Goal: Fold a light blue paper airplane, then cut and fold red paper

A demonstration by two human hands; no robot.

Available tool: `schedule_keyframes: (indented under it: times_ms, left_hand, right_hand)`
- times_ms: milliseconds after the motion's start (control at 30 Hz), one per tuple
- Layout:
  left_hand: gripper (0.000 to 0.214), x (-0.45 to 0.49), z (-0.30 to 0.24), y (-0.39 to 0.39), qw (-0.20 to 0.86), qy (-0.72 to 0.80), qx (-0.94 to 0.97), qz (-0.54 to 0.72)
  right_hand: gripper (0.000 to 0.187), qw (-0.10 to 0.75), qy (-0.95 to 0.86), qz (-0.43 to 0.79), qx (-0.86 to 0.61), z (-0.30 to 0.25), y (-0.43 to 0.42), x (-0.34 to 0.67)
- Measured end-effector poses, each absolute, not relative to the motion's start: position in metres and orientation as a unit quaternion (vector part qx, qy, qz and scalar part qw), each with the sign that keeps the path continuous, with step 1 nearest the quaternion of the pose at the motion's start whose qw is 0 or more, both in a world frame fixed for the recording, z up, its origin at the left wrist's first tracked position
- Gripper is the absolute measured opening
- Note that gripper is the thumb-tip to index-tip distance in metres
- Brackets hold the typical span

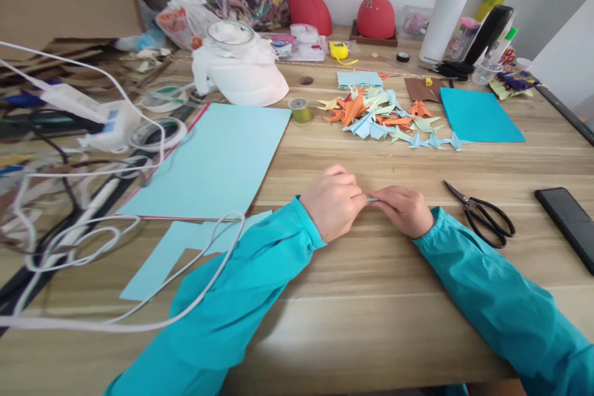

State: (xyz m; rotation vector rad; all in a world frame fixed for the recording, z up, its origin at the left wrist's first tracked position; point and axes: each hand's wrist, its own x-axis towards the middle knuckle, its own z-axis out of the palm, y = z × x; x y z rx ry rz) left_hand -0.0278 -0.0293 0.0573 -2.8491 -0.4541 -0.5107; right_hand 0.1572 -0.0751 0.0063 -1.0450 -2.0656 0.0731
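Both hands meet over the middle of the wooden table. Between them a small sliver of folded light blue paper (372, 200) shows; most of it is hidden by the fingers. My left hand (335, 201) is closed with its fingertips at the paper's left end. My right hand (404, 209) pinches the right end between thumb and fingers. Beyond the hands lies a pile of folded paper cranes (371, 114) in orange, light blue and pale green. Black-handled scissors (485, 213) lie to the right of my right hand, blades pointing away.
Large light blue sheets (223, 154) and cut paper strips (160, 260) lie left, crossed by a white cable (232, 241). A thread spool (301, 111) stands behind. Bright blue paper (482, 116) and a black phone (568, 223) lie right. Clutter lines the left and back.
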Motion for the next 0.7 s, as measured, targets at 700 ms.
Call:
schedule_keyframes:
  times_ms: [700]
  left_hand:
    - [0.025,-0.0306,0.0539,-0.0230,0.048,-0.147,-0.970,-0.189]
  right_hand:
    - [0.017,0.412,-0.826,0.043,-0.383,0.0095,-0.0778,0.1569]
